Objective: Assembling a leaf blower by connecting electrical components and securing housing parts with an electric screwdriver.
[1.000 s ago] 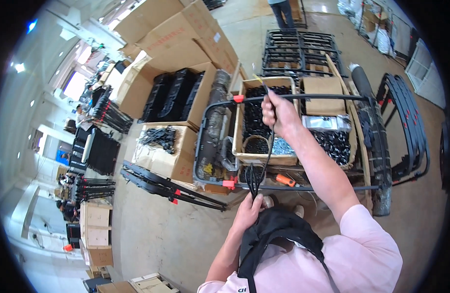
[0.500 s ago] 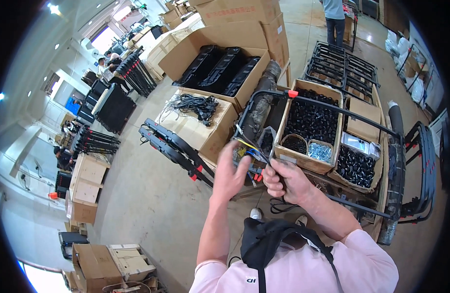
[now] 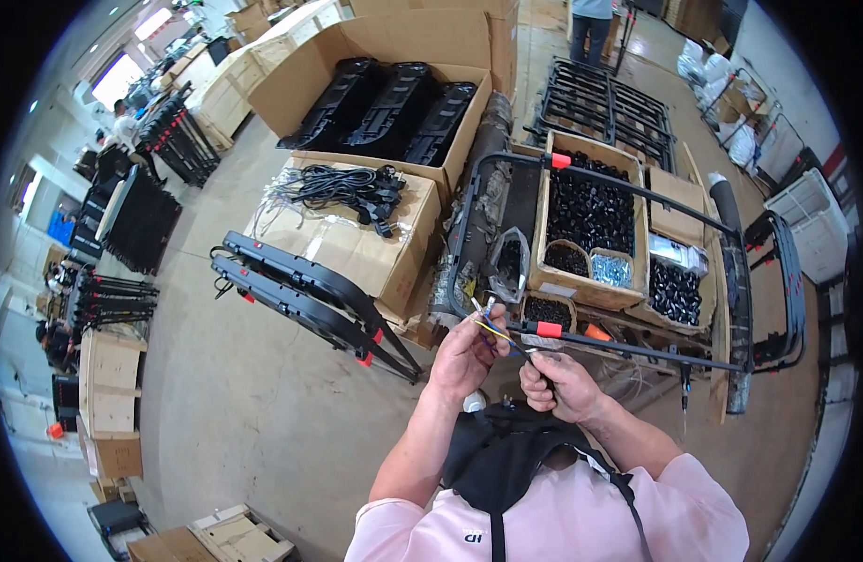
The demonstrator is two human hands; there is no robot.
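A black power cable [image 3: 532, 357] is gripped in my right hand [image 3: 565, 389], with the fingers curled round it. From its stripped end, thin blue and yellow wires [image 3: 492, 328] fan out toward the upper left. My left hand [image 3: 462, 358] pinches these wires near their pale tips, just left of the right hand. Both hands are in front of a black tubular frame [image 3: 638, 352] with red clips, which lies over the workbench. The rest of the cable below my right hand is hidden.
A wooden box of black plastic parts [image 3: 589, 201] stands on the bench beside a bag of silver screws [image 3: 610, 270]. More black cables [image 3: 352, 190] lie on a carton at left. Folded black frames [image 3: 305, 286] lean nearby; a large carton [image 3: 469, 140] holds black housings.
My left hand, open and blurred beside the wires before, has closed on them. The right hand keeps the cable. The whole view has shifted, with the bench sitting further left.
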